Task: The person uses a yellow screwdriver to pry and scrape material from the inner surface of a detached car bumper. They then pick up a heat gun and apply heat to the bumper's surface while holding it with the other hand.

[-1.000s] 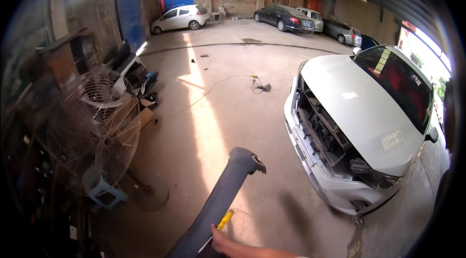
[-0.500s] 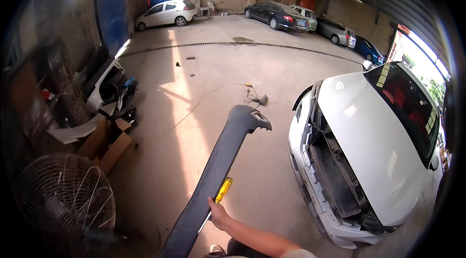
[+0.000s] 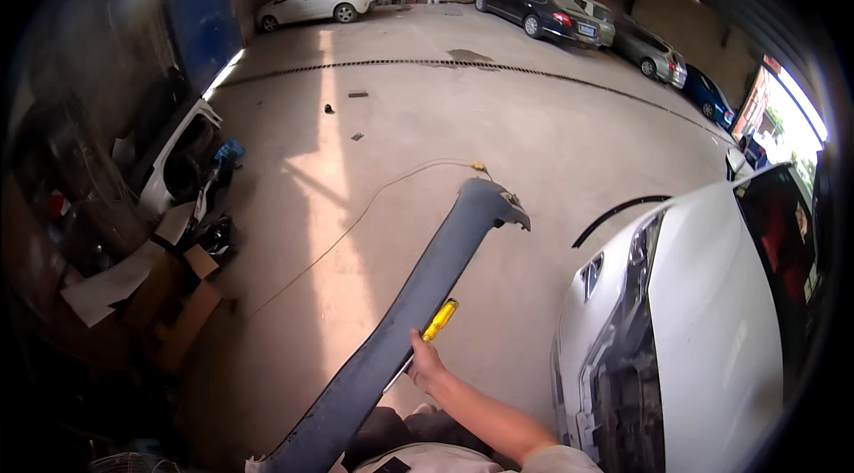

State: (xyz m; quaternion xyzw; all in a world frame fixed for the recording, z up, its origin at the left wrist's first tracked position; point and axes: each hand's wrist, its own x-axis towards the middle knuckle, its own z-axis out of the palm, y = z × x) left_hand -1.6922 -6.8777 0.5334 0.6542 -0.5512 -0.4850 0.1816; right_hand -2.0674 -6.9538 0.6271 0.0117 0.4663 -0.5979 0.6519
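Note:
A long dark grey plastic bumper panel (image 3: 405,317) slants across the middle in front of me, its far end curled and notched. My right hand (image 3: 427,366) is closed on the panel's right edge. The same hand also grips a screwdriver (image 3: 440,320); its yellow handle sticks up past the thumb, and the metal shaft runs down along the panel's edge. The panel's near end reaches the bottom edge of the view. My left hand does not show.
At the right stands a white car (image 3: 712,295) with its front opened up. A yellow-ended cable (image 3: 382,193) lies on the concrete floor. Car parts and a cardboard box (image 3: 182,313) are piled left, with a fan (image 3: 133,462) at the lower edge. Several cars are parked at the back.
The view has moved closer to the white car. The panel and my right hand sit farther right in the picture, and the panel now hides the dark item by the cable. My grip is unchanged.

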